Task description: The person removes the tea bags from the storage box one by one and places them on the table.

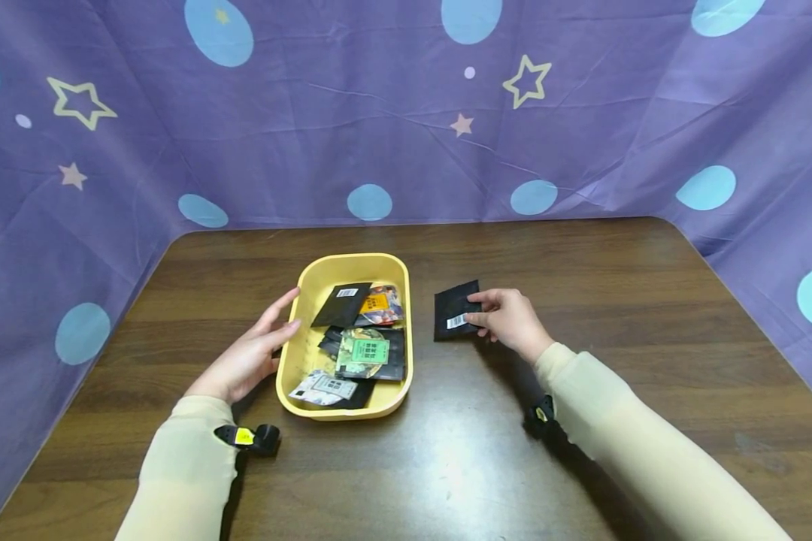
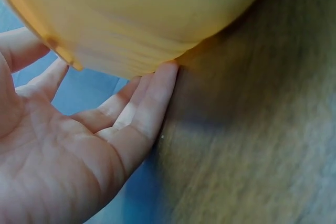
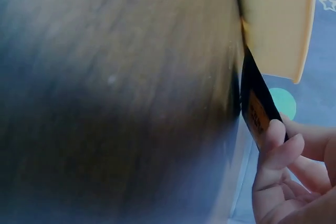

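Observation:
Between its thumb and fingers my right hand [image 1: 513, 321] pinches a black packet [image 1: 452, 308] with a white barcode label, to the right of the yellow bin. In the right wrist view the underside of the packet [image 3: 257, 109] shows an orange patch. My left hand [image 1: 252, 357] rests its fingertips against the left side of the yellow bin [image 1: 352, 412]; the left wrist view has straight fingers [image 2: 149, 103] along the bin's wall. Inside the bin lie several packets, among them a black one [image 1: 341, 306], one with an orange label [image 1: 381, 303], a green-labelled one [image 1: 368, 351] and a whitish one [image 1: 323, 386].
Under everything is a brown wooden table [image 1: 487, 466]. A purple curtain [image 1: 406, 143] with stars and blue dots hangs along its back and sides. Each wrist wears a small black camera, such as the one [image 1: 265, 440] on the left.

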Tool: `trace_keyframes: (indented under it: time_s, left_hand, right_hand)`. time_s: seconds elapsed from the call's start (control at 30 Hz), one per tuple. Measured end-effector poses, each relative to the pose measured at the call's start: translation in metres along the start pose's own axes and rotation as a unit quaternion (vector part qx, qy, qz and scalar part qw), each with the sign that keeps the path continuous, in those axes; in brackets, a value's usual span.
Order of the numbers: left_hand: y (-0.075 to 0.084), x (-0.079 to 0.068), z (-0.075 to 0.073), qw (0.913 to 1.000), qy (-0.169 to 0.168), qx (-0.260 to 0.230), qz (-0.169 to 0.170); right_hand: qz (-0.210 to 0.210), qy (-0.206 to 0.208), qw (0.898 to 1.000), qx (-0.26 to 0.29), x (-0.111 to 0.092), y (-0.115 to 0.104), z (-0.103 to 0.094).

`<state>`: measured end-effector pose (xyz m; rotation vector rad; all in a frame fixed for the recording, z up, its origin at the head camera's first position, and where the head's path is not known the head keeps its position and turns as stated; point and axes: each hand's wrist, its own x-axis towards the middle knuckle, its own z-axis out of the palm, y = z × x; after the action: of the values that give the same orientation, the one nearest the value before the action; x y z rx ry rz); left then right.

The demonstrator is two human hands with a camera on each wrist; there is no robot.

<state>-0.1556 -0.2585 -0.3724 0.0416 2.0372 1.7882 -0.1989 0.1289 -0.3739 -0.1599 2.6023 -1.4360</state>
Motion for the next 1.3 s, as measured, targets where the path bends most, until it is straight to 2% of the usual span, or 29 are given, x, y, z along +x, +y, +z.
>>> trace_keyframes:
  time_s: [0.23, 0.43, 0.77, 0.97, 1.2, 1.3]
  left_hand:
    - [0.000, -0.001, 0.000, 1.0000, 0.001, 0.005, 0.002]
    - [0.000, -0.001, 0.000, 1.0000, 0.003, 0.005, 0.005]
    - [0.002, -0.001, 0.001, 1.0000, 0.005, 0.003, 0.002]
    - [0.002, 0.000, 0.001, 1.0000, 0.007, 0.002, 0.001]
    - [0.003, -0.001, 0.001, 0.9999, 0.010, 0.003, 0.001]
    - [0.003, -0.001, 0.002, 1.0000, 0.009, 0.003, 0.001]
  right_hand:
    - [-0.019, -0.026, 0.994, -0.102, 0.000, 0.002, 0.003]
    - [-0.030, -0.029, 0.987, -0.154, 0.000, 0.001, 0.007]
    - [-0.013, -0.041, 0.983, -0.178, -0.001, -0.002, 0.009]
    - [-0.012, -0.041, 0.974, -0.221, -0.001, -0.003, 0.010]
    - [0.021, -0.059, 0.977, -0.205, -0.002, -0.004, 0.009]
    - [0.013, -0.056, 0.973, -0.221, -0.003, -0.004, 0.008]
